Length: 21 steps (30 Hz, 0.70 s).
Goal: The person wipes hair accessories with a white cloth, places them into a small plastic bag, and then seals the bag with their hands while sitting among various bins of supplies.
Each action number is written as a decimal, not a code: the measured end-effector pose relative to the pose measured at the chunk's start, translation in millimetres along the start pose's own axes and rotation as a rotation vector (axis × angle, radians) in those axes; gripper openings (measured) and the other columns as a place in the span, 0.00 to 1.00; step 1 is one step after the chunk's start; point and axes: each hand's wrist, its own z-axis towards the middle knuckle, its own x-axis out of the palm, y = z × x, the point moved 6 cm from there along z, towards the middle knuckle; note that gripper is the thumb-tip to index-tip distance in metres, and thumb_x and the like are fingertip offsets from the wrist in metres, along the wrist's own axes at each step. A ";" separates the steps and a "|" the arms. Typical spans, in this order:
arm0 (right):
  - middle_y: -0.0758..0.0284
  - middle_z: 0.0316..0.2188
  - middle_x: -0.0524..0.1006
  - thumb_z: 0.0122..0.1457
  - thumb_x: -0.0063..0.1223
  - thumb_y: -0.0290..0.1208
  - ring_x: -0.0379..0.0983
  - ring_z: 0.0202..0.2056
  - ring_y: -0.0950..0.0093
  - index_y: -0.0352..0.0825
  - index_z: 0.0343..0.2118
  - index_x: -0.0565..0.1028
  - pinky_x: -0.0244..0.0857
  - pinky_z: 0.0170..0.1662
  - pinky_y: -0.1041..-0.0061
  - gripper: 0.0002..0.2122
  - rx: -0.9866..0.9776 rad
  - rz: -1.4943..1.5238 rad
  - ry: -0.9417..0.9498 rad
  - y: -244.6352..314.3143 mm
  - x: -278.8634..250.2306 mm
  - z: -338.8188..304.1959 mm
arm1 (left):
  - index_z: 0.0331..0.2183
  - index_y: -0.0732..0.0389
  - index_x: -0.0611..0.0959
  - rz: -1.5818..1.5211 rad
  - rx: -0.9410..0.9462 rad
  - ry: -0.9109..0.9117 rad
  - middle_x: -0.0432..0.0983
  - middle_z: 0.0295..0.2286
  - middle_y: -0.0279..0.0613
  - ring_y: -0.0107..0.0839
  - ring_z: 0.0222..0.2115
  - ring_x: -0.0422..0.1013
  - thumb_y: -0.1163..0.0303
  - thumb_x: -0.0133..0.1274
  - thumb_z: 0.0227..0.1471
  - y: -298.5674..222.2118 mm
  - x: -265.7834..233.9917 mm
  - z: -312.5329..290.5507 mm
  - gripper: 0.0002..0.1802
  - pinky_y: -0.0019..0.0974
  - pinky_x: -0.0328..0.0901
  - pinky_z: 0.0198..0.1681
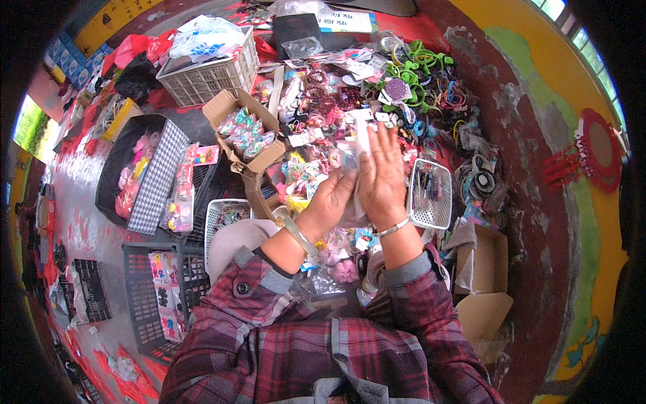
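A clear plastic bag (352,214) with a white strip at its top stands upright between my hands, over a spread of small hair accessories. My left hand (326,205) grips it from the left, the thumb in front and the other fingers mostly hidden. Against the bag's right side lies my right hand (382,178), its fingers straight and pointing away from me. What the bag contains is too blurred to tell. Just beyond the hands lie colourful hair ties and carded pieces (311,175). A pink fluffy hair tie (344,271) sits nearer my lap.
An open cardboard box (214,111) of packaged trinkets stands left of the hands, a white basket (441,217) to the right. Farther left are a houndstooth-patterned box (149,178) and a black crate (142,296). Green headbands (418,57) are heaped at the far right.
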 end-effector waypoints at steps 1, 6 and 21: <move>0.52 0.56 0.59 0.61 0.36 0.35 0.47 0.60 0.56 0.30 0.52 0.65 0.42 0.61 0.62 0.19 0.049 0.026 -0.038 -9.6 -4.5 1.6 | 0.49 0.62 0.68 0.041 -0.005 0.035 0.69 0.43 0.35 0.23 0.43 0.64 0.59 0.40 0.59 -3.9 4.8 -1.1 0.21 0.29 0.59 0.48; 0.52 0.54 0.62 0.62 0.35 0.38 0.52 0.59 0.60 0.29 0.52 0.64 0.46 0.59 0.69 0.20 0.334 0.379 -0.124 -57.6 3.4 6.9 | 0.48 0.63 0.69 0.140 -0.061 0.106 0.69 0.39 0.33 0.21 0.40 0.63 0.57 0.42 0.58 -7.8 2.4 -2.2 0.23 0.25 0.58 0.45; 0.56 0.54 0.62 0.60 0.38 0.37 0.48 0.60 0.54 0.34 0.52 0.66 0.40 0.60 0.56 0.19 -0.043 0.067 0.130 15.1 10.6 -4.0 | 0.53 0.63 0.64 -0.321 -0.129 -0.165 0.65 0.47 0.38 0.27 0.46 0.64 0.56 0.37 0.60 -18.4 -0.8 1.5 0.26 0.31 0.59 0.51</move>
